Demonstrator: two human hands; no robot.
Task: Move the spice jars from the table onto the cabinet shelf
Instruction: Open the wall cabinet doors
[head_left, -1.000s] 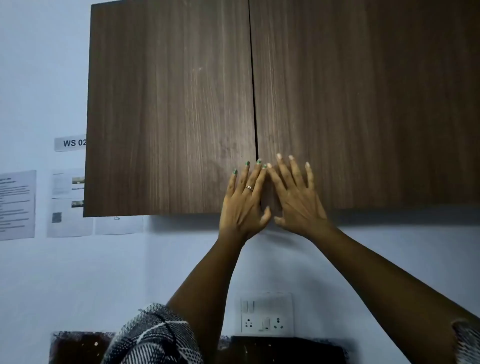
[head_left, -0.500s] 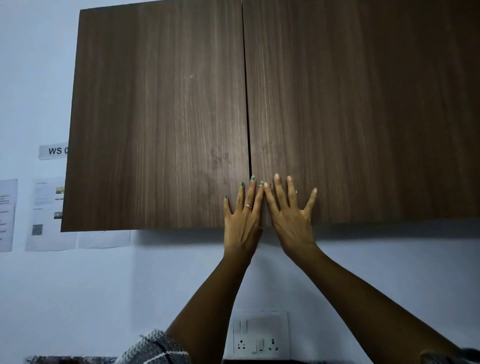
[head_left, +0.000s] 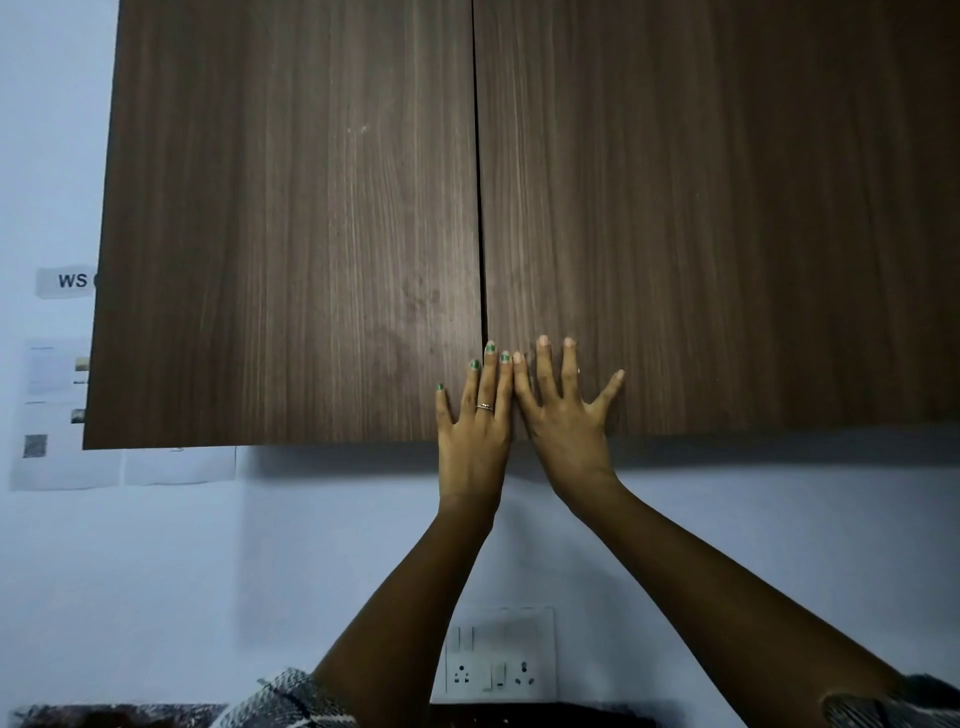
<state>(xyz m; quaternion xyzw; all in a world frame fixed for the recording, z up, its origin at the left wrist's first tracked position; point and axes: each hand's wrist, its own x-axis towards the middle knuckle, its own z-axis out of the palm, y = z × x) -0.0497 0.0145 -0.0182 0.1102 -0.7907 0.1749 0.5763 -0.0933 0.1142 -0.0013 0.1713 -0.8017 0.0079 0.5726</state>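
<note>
Cabinet doors shut — left hand and right hand flat, fingers spread, grasping nothing, pressed at the bottom edge beside the centre seam.

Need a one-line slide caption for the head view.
Both hands, left and right, flat against the closed cabinet doors near the centre seam; no jars in view.

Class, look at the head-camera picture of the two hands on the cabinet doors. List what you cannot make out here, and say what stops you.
- Shelf: hidden behind the closed left door and right door.
- Spice jars: none in view.
- Label: reads "WS", the rest covered by the left door.
- Wall papers: print too small and blurred.
- Left hand and right hand: palms face away.
</note>
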